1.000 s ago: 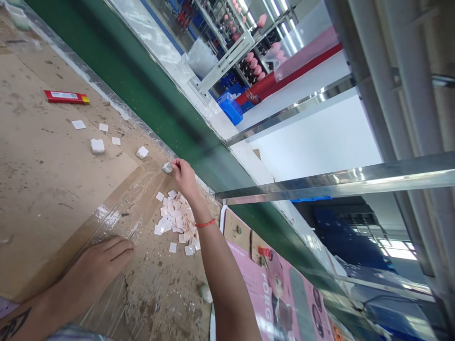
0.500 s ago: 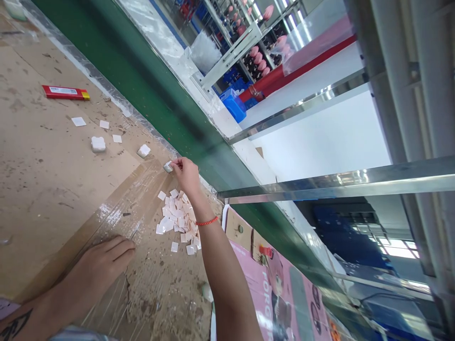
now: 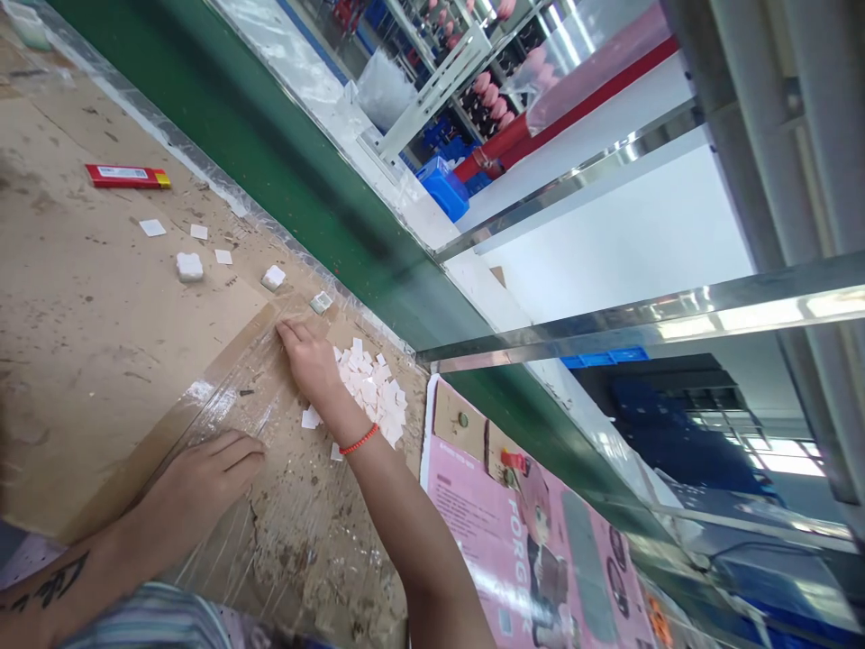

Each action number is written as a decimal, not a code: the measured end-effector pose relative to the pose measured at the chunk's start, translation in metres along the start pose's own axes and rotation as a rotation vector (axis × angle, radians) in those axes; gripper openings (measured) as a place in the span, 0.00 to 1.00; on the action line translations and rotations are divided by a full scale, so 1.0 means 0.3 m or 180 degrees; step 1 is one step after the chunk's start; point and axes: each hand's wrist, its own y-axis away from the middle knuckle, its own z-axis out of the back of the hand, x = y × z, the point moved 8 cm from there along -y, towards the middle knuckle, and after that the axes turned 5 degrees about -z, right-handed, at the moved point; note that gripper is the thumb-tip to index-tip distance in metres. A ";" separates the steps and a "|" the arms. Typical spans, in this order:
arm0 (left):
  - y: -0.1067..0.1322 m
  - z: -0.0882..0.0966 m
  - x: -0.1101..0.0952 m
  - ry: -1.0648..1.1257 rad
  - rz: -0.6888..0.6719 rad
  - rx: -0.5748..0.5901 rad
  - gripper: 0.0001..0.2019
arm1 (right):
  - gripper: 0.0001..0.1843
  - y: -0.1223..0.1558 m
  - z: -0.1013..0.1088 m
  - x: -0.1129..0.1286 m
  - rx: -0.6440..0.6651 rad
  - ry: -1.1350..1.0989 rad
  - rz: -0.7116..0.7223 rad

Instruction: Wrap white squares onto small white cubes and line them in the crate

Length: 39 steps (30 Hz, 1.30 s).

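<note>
My right hand (image 3: 311, 361) is over the brown tape strip, thumb and fingertips pinched low by the cardboard; what they hold, if anything, I cannot make out. Just beyond its fingers lies a small pale block (image 3: 321, 302). Beside and partly behind my right wrist spreads a pile of small white square pieces (image 3: 370, 383). My left hand (image 3: 213, 473) rests on the cardboard nearer me, fingers together and curled down, their tips hidden. Further left are another small block with a white top (image 3: 273, 278) and a bigger white block with a wavy outline (image 3: 190, 267).
Cardboard (image 3: 101, 342) with stains and tape covers the work surface. Loose white squares (image 3: 152, 228) and a red-and-yellow packet (image 3: 127, 177) lie at the far left. A green belt (image 3: 270, 180) runs behind. A pink printed sheet (image 3: 466, 505) and a metal post (image 3: 608, 324) stand to the right.
My right hand has let go of the small block by the belt edge and moved left and towards me. That block stays behind on the cardboard. My left hand has hardly moved.
</note>
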 end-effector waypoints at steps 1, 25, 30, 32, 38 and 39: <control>-0.001 0.000 0.000 -0.0006 -0.0019 0.0007 0.19 | 0.20 0.003 -0.002 0.011 0.0044 0.0076 0.0028; -0.021 0.052 0.003 -0.0070 -0.0276 -0.0301 0.17 | 0.12 0.451 0.160 0.073 -0.0805 -0.0129 0.0054; -0.021 0.053 0.006 -0.0004 -0.0267 -0.0355 0.16 | 0.14 0.706 0.147 0.054 -0.1187 -0.0117 -0.0770; -0.023 0.054 0.005 0.0002 -0.0274 -0.0354 0.16 | 0.15 0.723 0.128 0.069 -0.1225 -0.0118 -0.0952; -0.025 0.056 0.002 -0.0080 -0.0314 -0.0374 0.17 | 0.21 0.675 0.084 0.165 -0.1283 -0.0365 -0.0898; -0.025 0.057 0.000 -0.0099 -0.0327 -0.0385 0.17 | 0.21 0.673 0.084 0.173 -0.1312 -0.0423 -0.0874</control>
